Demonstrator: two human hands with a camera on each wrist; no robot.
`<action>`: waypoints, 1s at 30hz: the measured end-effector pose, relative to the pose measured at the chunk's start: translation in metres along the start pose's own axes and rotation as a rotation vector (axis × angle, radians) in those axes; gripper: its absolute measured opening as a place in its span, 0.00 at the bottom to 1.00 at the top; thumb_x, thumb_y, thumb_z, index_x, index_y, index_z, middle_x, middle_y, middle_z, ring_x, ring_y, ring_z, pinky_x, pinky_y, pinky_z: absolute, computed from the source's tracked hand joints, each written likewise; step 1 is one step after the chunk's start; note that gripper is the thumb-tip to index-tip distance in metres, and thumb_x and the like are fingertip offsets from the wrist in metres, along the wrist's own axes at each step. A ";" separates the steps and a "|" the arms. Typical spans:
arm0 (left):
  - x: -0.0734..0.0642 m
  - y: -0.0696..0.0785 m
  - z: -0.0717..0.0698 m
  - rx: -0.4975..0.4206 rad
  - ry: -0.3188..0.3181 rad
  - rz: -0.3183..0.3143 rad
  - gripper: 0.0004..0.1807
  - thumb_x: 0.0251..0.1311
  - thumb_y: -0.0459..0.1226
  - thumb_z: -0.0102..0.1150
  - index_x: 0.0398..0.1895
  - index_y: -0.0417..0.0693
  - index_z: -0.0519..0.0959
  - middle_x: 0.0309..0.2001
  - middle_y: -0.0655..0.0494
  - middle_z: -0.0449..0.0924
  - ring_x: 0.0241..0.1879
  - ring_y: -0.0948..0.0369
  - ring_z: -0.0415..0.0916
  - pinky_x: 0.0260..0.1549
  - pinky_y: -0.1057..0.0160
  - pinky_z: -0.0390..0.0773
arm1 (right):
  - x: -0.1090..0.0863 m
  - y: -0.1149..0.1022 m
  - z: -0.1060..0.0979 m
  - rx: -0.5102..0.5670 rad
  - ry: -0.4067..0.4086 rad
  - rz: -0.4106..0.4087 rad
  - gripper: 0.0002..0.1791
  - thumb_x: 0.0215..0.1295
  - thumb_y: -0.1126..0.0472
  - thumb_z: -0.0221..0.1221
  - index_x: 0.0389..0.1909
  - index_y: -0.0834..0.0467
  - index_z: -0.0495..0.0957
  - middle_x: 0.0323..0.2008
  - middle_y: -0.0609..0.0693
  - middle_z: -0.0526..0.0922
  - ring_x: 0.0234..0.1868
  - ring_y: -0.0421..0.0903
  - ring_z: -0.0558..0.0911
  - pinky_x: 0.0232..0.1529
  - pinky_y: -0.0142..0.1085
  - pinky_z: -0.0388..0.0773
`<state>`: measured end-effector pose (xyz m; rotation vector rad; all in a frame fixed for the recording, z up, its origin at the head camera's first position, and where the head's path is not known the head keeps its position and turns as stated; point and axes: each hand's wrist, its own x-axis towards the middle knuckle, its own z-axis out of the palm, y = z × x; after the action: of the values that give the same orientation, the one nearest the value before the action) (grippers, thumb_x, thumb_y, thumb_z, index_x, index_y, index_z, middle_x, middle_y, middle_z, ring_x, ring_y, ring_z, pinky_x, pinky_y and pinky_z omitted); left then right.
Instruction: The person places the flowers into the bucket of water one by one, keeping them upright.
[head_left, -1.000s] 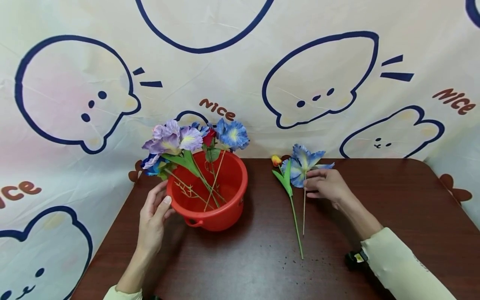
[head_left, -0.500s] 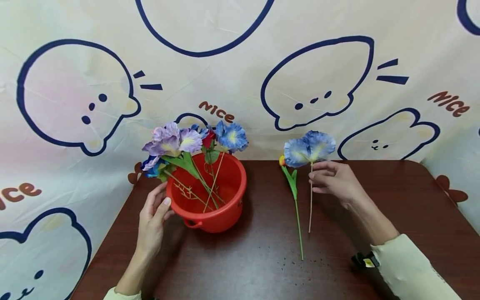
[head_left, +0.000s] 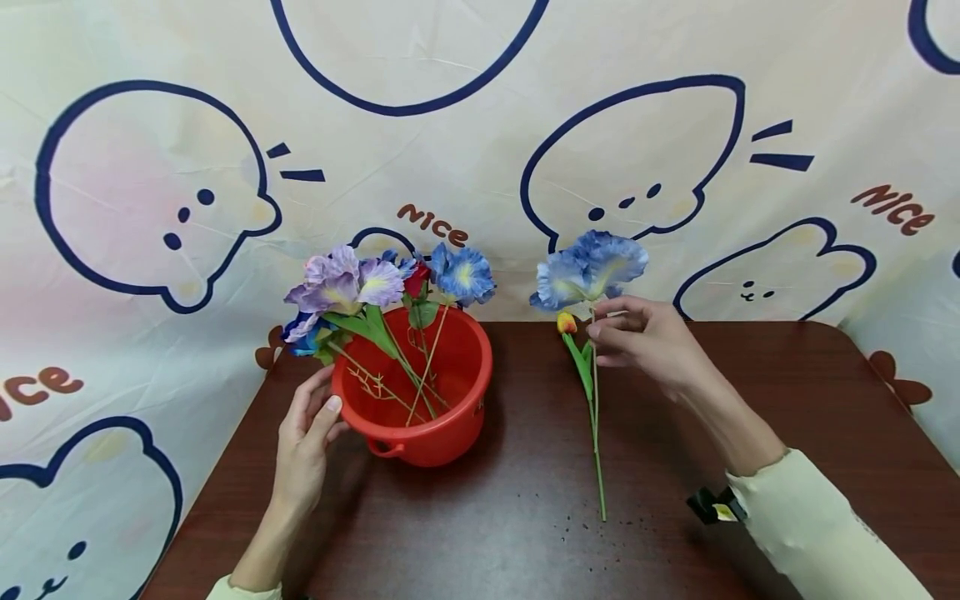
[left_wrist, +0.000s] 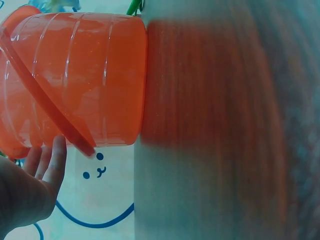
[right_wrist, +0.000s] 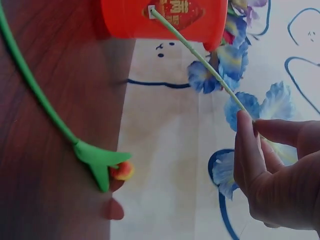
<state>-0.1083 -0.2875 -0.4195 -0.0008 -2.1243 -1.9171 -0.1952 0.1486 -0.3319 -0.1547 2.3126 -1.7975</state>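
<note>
My right hand (head_left: 637,342) pinches the thin stem of a blue artificial iris (head_left: 592,268) between thumb and fingers. The bloom is upright above the fingers, and its stem slants toward the bucket in the right wrist view. My left hand (head_left: 302,442) touches the left side of a red plastic bucket (head_left: 450,450); in the left wrist view its fingers (left_wrist: 58,155) lie fairly straight against the wall by the handle. Leaning in the bucket are a purple iris (head_left: 341,279), a red rose (head_left: 417,282), a blue iris (head_left: 463,275) and a dark blue flower (head_left: 302,333).
An orange-yellow artificial tulip (head_left: 567,323) with green leaves lies on the brown table (head_left: 450,542), just behind the held stem. Small dark crumbs (head_left: 592,533) are scattered near the front. A cartoon-printed cloth (head_left: 450,167) hangs along the table's back edge.
My right hand has lifted the blue iris off the table, and has moved slightly left with it over the last half second. The left hand and bucket have stayed in place.
</note>
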 end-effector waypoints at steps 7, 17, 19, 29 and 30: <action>0.001 -0.001 -0.001 -0.006 0.004 0.000 0.26 0.83 0.37 0.49 0.80 0.47 0.66 0.64 0.64 0.80 0.57 0.68 0.84 0.48 0.72 0.88 | 0.008 -0.030 0.016 0.029 -0.031 -0.061 0.22 0.77 0.64 0.64 0.67 0.63 0.75 0.48 0.52 0.89 0.43 0.42 0.91 0.47 0.40 0.92; 0.001 -0.002 0.000 -0.004 0.008 -0.005 0.26 0.83 0.37 0.49 0.81 0.48 0.66 0.65 0.64 0.80 0.57 0.69 0.84 0.49 0.72 0.88 | 0.023 -0.082 0.040 0.005 -0.019 -0.209 0.21 0.76 0.64 0.65 0.66 0.61 0.78 0.51 0.60 0.88 0.46 0.46 0.91 0.45 0.41 0.92; 0.001 -0.002 0.000 -0.007 0.007 -0.004 0.26 0.83 0.37 0.49 0.81 0.48 0.65 0.65 0.64 0.80 0.57 0.69 0.84 0.49 0.72 0.88 | 0.027 -0.089 0.045 -0.005 -0.018 -0.231 0.21 0.76 0.64 0.65 0.66 0.61 0.78 0.51 0.61 0.88 0.47 0.48 0.91 0.45 0.43 0.92; 0.001 -0.002 -0.001 0.001 0.007 -0.009 0.26 0.83 0.37 0.49 0.81 0.48 0.65 0.65 0.65 0.80 0.57 0.69 0.84 0.49 0.72 0.88 | 0.041 -0.109 0.069 0.038 -0.031 -0.280 0.18 0.75 0.64 0.66 0.63 0.59 0.81 0.51 0.62 0.89 0.48 0.51 0.90 0.44 0.44 0.93; 0.001 -0.002 -0.001 0.000 0.007 -0.009 0.26 0.83 0.37 0.49 0.81 0.48 0.65 0.65 0.65 0.80 0.57 0.69 0.84 0.49 0.72 0.88 | 0.042 -0.110 0.071 0.050 -0.033 -0.280 0.18 0.75 0.65 0.66 0.63 0.59 0.81 0.51 0.62 0.89 0.48 0.52 0.90 0.45 0.45 0.92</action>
<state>-0.1096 -0.2893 -0.4210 0.0159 -2.1239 -1.9192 -0.2247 0.0450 -0.2465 -0.5202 2.3155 -1.9592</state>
